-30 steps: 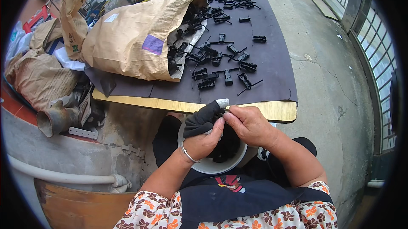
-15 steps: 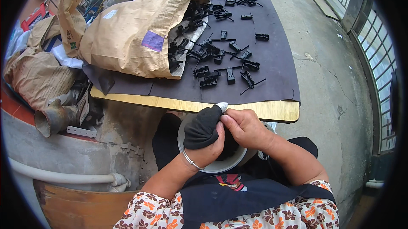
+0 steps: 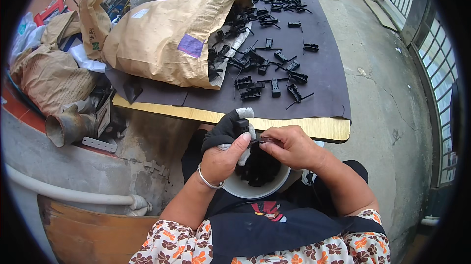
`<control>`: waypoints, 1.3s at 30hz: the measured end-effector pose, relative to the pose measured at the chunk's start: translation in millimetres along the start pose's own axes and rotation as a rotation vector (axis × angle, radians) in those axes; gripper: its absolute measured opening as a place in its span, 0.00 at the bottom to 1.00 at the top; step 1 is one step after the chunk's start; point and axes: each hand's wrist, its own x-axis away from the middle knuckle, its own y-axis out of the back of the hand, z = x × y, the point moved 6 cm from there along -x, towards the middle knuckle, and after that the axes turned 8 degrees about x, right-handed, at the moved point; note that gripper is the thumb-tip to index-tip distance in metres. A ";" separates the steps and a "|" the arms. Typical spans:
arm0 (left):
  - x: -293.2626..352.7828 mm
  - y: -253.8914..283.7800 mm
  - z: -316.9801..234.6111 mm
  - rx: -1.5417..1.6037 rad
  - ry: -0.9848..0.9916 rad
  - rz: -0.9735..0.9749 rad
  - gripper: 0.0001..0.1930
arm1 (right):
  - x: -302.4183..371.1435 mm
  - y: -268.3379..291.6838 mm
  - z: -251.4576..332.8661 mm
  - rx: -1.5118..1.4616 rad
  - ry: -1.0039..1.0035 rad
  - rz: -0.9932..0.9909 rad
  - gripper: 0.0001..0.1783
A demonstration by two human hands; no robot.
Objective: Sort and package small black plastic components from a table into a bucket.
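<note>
My left hand [image 3: 221, 149], in a black glove with whitish fingertips and a bare thumb, is closed round a small black plastic part [image 3: 241, 125]. My bare right hand [image 3: 292, 146] pinches a thin dark strip [image 3: 264, 140] close beside it; whether the strip joins the part is hidden by the fingers. Both hands are above a pale bucket [image 3: 282, 188] between my knees. A heap of black pieces [image 3: 260, 168] lies inside the bucket.
Ahead is a table with a dark sheet [image 3: 324, 82] and yellow front edge [image 3: 221, 116]. Several black plastic parts [image 3: 255, 60] lie scattered there, beside an open brown sack [image 3: 152, 43] holding more. A rusty pipe piece [image 3: 64, 129] and bags crowd the left; a barred gate [image 3: 441, 68] stands right.
My left hand has turned and opened out from its curled pose, so the black part in it shows. The right hand has parted slightly from it. The bucket's contents are now more visible.
</note>
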 end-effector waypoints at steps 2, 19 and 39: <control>-1.0 -0.9 -0.7 -0.010 0.031 0.001 0.20 | 3.2 7.7 4.8 0.063 0.166 -0.172 0.07; 1.3 -32.8 -2.2 -0.528 -0.241 0.209 0.09 | 9.9 14.8 3.7 -0.320 0.042 -0.055 0.08; 7.4 -44.5 -9.0 -0.841 -0.389 0.170 0.12 | 12.7 4.1 11.4 -0.157 0.070 -0.055 0.13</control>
